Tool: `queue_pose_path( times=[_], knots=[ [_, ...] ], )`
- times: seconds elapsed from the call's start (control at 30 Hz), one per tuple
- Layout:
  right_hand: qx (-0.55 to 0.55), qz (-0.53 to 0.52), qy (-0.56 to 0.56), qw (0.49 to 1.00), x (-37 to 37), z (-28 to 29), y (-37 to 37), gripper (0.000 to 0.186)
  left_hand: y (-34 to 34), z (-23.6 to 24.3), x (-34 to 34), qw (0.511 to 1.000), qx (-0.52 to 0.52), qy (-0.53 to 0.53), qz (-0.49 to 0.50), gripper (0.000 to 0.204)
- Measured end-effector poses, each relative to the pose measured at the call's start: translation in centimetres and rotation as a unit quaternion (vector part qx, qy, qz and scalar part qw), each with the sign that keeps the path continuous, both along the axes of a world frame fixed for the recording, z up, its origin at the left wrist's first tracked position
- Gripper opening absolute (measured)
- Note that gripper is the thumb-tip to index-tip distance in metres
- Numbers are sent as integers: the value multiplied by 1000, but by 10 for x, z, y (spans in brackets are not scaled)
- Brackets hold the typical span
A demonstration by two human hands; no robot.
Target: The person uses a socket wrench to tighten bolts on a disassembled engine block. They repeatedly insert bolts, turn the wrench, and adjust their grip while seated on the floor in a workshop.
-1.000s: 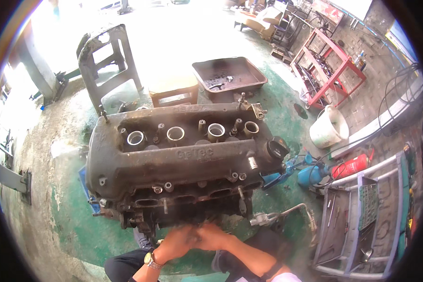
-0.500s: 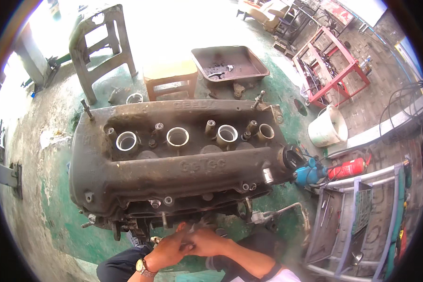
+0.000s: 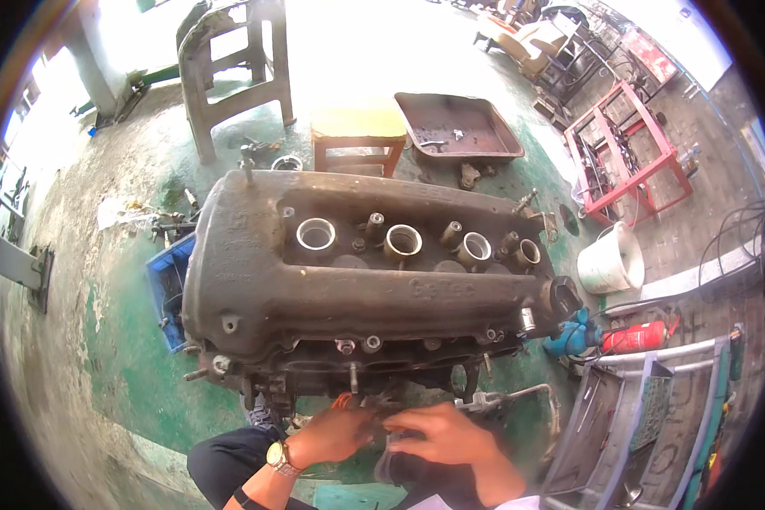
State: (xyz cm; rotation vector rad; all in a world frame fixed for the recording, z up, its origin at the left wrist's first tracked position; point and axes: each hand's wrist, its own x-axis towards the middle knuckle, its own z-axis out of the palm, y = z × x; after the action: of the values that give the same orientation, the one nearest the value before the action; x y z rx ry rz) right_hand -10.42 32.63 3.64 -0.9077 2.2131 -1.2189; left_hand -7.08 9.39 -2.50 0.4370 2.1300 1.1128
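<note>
A large dark grimy car engine [image 3: 357,297] with a bulging valve cover stands in front of me, showing a row of round openings with pale metal rims. Both hands are low at its near side, just below the stud [image 3: 354,378]. My left hand [image 3: 331,435], a watch on its wrist, has its fingers curled close to the engine's underside. What they hold, if anything, is hidden, though a bit of orange shows at the fingertips. To its right my right hand [image 3: 444,432] reaches leftward, fingers partly stretched and apart, with nothing visible in them.
Behind the engine are a yellow-topped stool [image 3: 359,125], a taller stool frame [image 3: 238,81] and a brown tray [image 3: 476,153] with small parts. A blue crate [image 3: 168,289] sits left. On the right are a white bucket [image 3: 610,262], red extinguisher [image 3: 634,337] and tool rack [image 3: 646,425].
My hands were together with fingers overlapping; now they are apart, the right one further right. The view has swung left, bringing the blue crate into sight.
</note>
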Motion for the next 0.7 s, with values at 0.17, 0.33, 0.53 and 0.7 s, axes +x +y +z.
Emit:
queue_pose_path(
  times=[0.17, 0.33, 0.53, 0.7],
  knots=[
    [31, -165, 130, 977, -33, 89, 40, 20, -4, 0, 4, 999, -11, 52, -6, 28],
    [55, -354, 299, 884, -107, 128, 63, 14, -7, 5, 7, 998, 18, 49, 37, 25],
    [207, -156, 376, 890, -175, 128, 58, 17, -9, 15, 5, 999, 1, 30, 28, 26],
    [305, -56, 394, 865, -187, 115, 48, 15, -11, 22, 7, 999, -8, 13, 33, 26]
  ],
)
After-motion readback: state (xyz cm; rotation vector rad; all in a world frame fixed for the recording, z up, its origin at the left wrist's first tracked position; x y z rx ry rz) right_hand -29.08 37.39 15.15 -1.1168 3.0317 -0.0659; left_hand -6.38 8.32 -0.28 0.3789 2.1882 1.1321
